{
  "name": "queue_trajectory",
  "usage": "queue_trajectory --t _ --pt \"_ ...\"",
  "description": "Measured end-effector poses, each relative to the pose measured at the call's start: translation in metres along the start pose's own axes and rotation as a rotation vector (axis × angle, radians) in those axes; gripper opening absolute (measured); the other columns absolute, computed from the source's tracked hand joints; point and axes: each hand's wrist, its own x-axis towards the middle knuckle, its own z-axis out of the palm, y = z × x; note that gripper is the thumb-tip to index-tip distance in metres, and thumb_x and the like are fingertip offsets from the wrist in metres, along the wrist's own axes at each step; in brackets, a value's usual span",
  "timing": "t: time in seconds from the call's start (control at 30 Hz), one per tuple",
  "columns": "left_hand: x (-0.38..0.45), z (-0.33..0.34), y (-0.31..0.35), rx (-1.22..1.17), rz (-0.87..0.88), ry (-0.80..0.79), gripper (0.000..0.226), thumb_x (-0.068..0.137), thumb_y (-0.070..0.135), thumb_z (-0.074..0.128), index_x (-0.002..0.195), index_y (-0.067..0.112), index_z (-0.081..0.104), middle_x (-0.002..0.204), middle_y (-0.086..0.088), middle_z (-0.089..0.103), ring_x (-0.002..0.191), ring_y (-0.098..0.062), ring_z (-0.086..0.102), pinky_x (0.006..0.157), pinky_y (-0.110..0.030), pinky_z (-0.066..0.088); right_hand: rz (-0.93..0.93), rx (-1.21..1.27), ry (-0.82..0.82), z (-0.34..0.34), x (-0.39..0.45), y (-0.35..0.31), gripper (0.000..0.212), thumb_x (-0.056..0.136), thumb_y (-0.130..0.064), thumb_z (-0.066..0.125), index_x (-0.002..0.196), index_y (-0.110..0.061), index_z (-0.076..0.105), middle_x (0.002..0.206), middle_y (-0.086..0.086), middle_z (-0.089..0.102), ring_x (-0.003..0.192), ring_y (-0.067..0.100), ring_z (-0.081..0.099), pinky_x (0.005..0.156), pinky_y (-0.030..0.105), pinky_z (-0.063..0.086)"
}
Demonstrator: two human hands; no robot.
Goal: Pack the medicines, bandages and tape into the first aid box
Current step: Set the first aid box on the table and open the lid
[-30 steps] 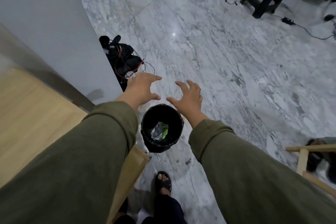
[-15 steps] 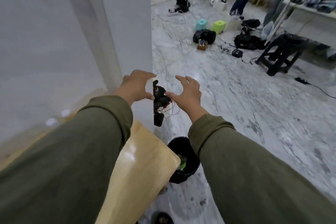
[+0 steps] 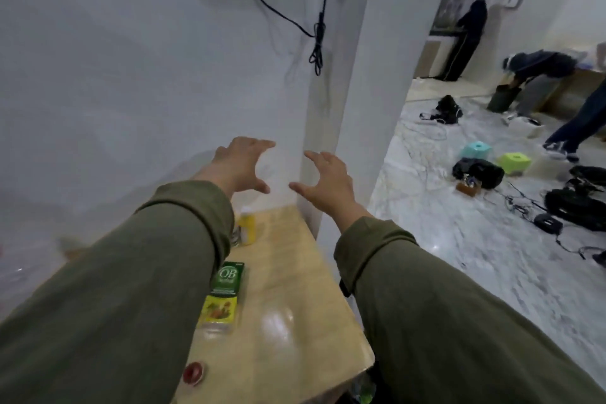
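Note:
My left hand (image 3: 241, 162) and my right hand (image 3: 326, 179) are stretched out in front of me above the wooden table (image 3: 295, 305), both empty with fingers spread. Below my left sleeve lie a green medicine box (image 3: 229, 276) and a yellow medicine packet (image 3: 219, 309). A yellow bottle (image 3: 246, 227) stands upright near the wall. A small red round thing (image 3: 193, 372) lies near the table's front edge. My left arm hides the table's left part. No first aid box is visible.
A white wall (image 3: 147, 75) with hanging black cables (image 3: 316, 43) stands behind the table, and a white pillar (image 3: 370, 75) sits at its right. On the marble floor to the right lie bags, cables and small coloured boxes. People stand at the far right.
My view has swung up and left from the floor and black bin to the table and wall. Both hands stay outstretched and empty.

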Motion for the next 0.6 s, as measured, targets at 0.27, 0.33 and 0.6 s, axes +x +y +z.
queue_trajectory --t 0.27,0.33,0.6 --pt "-0.091 -0.023 -0.113 0.048 -0.341 0.018 0.099 0.07 0.044 0.077 0.147 0.034 0.016 0.156 -0.002 0.019 0.144 -0.024 0.01 0.11 -0.048 0.021 -0.275 -0.043 -0.149 0.062 0.006 -0.091 0.072 0.079 -0.048 0.066 0.141 -0.035 0.031 0.153 0.006 0.024 0.143 0.023 0.015 0.112 0.045 0.022" --pt "-0.119 -0.028 -0.14 0.052 -0.413 0.028 0.099 0.07 0.044 0.077 0.147 0.033 0.015 0.156 -0.002 0.019 0.144 -0.023 0.01 0.11 -0.047 0.022 -0.334 -0.043 -0.186 0.082 0.003 -0.118 0.072 0.079 -0.048 0.065 0.141 -0.035 0.03 0.153 0.006 0.023 0.143 0.023 0.015 0.111 0.045 0.022" --pt "-0.231 -0.032 -0.257 0.024 -0.673 0.083 0.104 0.067 0.046 0.079 0.147 0.033 0.014 0.157 -0.002 0.015 0.145 -0.025 0.009 0.112 -0.049 0.019 -0.536 -0.025 -0.31 0.179 -0.023 -0.235 0.072 0.079 -0.048 0.066 0.141 -0.034 0.031 0.153 0.005 0.023 0.142 0.024 0.016 0.112 0.047 0.022"
